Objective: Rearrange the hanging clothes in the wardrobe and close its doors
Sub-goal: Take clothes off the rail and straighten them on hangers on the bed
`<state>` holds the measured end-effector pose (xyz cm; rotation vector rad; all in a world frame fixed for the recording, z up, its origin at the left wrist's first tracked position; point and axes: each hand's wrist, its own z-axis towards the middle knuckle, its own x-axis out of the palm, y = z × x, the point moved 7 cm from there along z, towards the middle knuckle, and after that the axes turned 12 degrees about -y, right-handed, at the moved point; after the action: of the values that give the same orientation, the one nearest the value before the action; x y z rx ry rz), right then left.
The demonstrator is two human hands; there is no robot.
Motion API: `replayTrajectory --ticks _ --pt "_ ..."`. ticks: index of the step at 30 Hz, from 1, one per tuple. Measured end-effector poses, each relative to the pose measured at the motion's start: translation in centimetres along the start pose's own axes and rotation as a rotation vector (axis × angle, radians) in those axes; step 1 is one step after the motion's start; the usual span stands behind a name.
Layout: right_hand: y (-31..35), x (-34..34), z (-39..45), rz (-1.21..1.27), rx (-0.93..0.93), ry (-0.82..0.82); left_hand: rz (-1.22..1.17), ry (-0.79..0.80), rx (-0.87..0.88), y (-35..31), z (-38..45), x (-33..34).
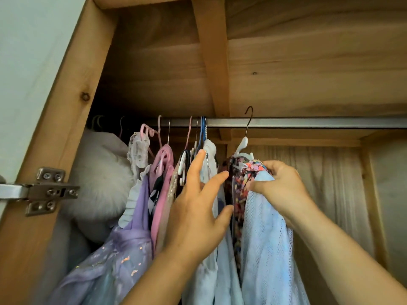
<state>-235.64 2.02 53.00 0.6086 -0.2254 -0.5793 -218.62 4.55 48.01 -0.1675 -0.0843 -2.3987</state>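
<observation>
Blue mesh garment (264,238) gripped by right hand (279,186); left hand (198,208) beside.

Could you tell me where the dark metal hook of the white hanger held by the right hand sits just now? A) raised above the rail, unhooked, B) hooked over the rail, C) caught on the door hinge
A: the dark hook of the white hanger stands above the rail, off it, while the right hand grips the garments below.

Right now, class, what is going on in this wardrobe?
A person is sorting clothes on the metal rail of an open wooden wardrobe. The left hand, fingers straight, presses into the bunched garments. The right hand grips the pale blue mesh garment at its top; its white hanger's hook looks unhooked.
</observation>
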Motion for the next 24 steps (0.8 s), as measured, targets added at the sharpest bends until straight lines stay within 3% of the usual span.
replayTrajectory --ticks 8,17,24 --pt "0.5 -7.5 -5.6 -0.04 -0.097 0.026 -0.156 -0.049 0.001 -4.7 -3.8 -0.1" --pt "0.0 -19.1 -12.9 -0.077 -0.019 0.116 -0.15 0.329 -0.193 -8.2 -6.6 2.9" --pt "-0.1 -26.2 -19.5 0.054 0.131 0.351 -0.055 0.618 -0.325 -11.4 -10.3 3.3"
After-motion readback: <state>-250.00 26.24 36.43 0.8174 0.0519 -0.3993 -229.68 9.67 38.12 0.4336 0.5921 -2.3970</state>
